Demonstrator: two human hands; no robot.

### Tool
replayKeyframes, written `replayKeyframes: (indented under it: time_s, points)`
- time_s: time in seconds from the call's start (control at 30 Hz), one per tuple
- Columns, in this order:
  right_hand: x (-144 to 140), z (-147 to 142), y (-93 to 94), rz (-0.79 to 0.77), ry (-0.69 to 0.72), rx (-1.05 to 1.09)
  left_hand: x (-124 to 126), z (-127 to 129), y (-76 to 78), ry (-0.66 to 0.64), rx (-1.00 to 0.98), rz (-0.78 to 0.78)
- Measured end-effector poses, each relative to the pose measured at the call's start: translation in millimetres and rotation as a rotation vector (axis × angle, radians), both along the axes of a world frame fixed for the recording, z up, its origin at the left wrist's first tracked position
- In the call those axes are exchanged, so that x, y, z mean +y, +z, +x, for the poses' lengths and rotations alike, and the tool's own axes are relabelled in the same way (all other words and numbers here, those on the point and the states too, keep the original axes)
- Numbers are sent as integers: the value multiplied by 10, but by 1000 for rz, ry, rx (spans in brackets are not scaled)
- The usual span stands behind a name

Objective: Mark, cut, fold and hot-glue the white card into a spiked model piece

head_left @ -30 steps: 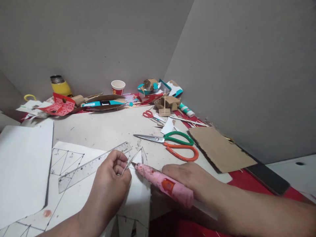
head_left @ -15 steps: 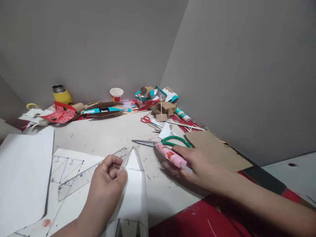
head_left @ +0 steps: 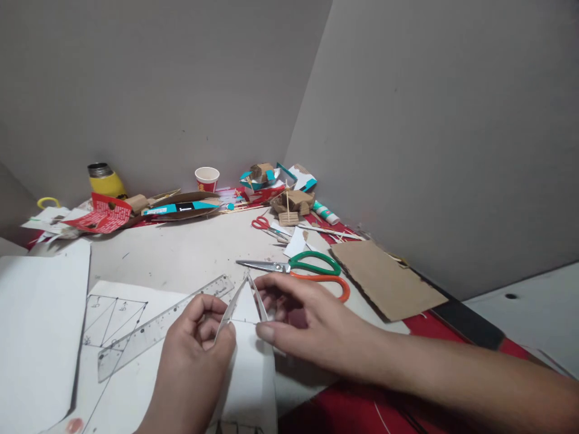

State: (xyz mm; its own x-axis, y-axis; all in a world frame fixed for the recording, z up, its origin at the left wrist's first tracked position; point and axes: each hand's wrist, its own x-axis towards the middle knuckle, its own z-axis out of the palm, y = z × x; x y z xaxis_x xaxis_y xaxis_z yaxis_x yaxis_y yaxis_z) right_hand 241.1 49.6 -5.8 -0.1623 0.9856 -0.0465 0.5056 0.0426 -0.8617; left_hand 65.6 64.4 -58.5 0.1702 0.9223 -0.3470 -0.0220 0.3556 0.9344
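Observation:
A folded white card piece (head_left: 249, 367) with pencil lines and a pointed tip lies in front of me. Its left flap is pinched between the thumb and fingers of my left hand (head_left: 199, 343). On the opposite side, my right hand (head_left: 303, 316) grips the right flap near the tip, thumb in front and fingers behind. Just past the tip lie scissors (head_left: 265, 266) with one green and one orange handle, partly behind my right hand. A clear ruler (head_left: 165, 325) rests left of the card, across a white sheet with drawn triangles (head_left: 115, 313).
A white board (head_left: 36, 337) lies at the left, brown cardboard (head_left: 386, 280) at the right. Along the back are a yellow flask (head_left: 106, 182), a paper cup (head_left: 207, 179), red-handled scissors (head_left: 266, 225), a green-and-white tube (head_left: 325, 212) and cardboard scraps (head_left: 294, 205).
My right hand has let go of the pink tube, which no longer shows, and moved left onto the card's right flap. My left hand keeps its pinch. The view has shifted slightly.

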Motion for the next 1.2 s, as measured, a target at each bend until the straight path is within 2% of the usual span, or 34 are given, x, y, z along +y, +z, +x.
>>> replayKeyframes:
  time_s: [0.1,0.2,0.27,0.33,0.4,0.47,0.57,0.83,1.2]
  points:
    - [83,-142,-109,-59,3,43,-48,49,93,34,-12,0]
    - [111,-156,-172,-119,-44,136,-83,83,162,68,-3,-7]
    - [115,-137,-198,-158,-41,173,-91,85,183,96,65,46]
    - [118,-120,-214,-168,-29,173,-78,63,180,114,196,188]
    - [119,-112,-217,-172,-20,160,-46,19,155,93,320,394]
    - [119,-114,-203,-181,-15,143,-4,-38,119,34,396,577]
    - [121,-122,-169,-187,-11,93,46,-111,84,-59,463,741]
    - [145,-123,-159,-196,13,58,44,-162,103,-144,520,868]
    - [174,-84,-161,-142,75,-34,50,-184,94,-179,536,934]
